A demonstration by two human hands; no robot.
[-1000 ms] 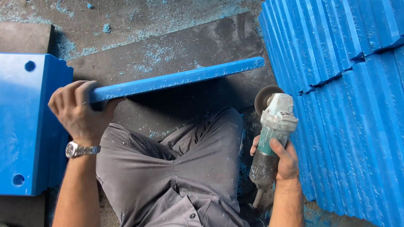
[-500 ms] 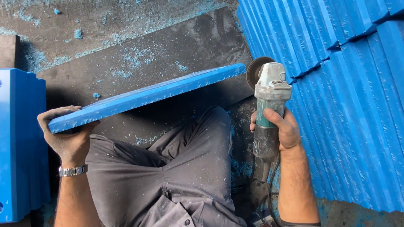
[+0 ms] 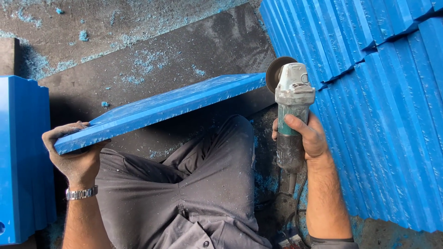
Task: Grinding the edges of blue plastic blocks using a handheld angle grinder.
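- The right hand (image 3: 308, 138) is wrapped tight round the body of a pale green angle grinder (image 3: 291, 115), index finger laid across the housing, tool pointing toward 12 o'clock.
- The grinder's dark disc (image 3: 277, 74) sits at the tool's 11 o'clock, right at the far tip of the blue plastic panel (image 3: 161, 109); whether it touches the edge or stands just off it cannot be told.
- The black cord (image 3: 297, 210) drops from the grinder's tail at 6 o'clock, close beside the forearm and the knee.
- The left hand (image 3: 74, 154), wearing a metal wristwatch (image 3: 81, 192), is closed under and round the near end of the panel at 8 o'clock, holding it tilted, with the far end raised toward 2 o'clock.
- The panel spans above the grey trousers (image 3: 194, 184), unsupported between the hand and the disc.
- A stack of ribbed blue panels (image 3: 383, 106) fills the 3 o'clock side; another blue stack (image 3: 23, 157) stands at 9 o'clock, just beside the left hand.
- Blue shavings (image 3: 138, 69) lie scattered over the dark floor at 12 o'clock.
- Risks, as I judge them: a panel held by one end alone may chatter or twist when the disc bites, making the grinder kick toward the leg; the cord could snag the knee; chips may fly up at the face.
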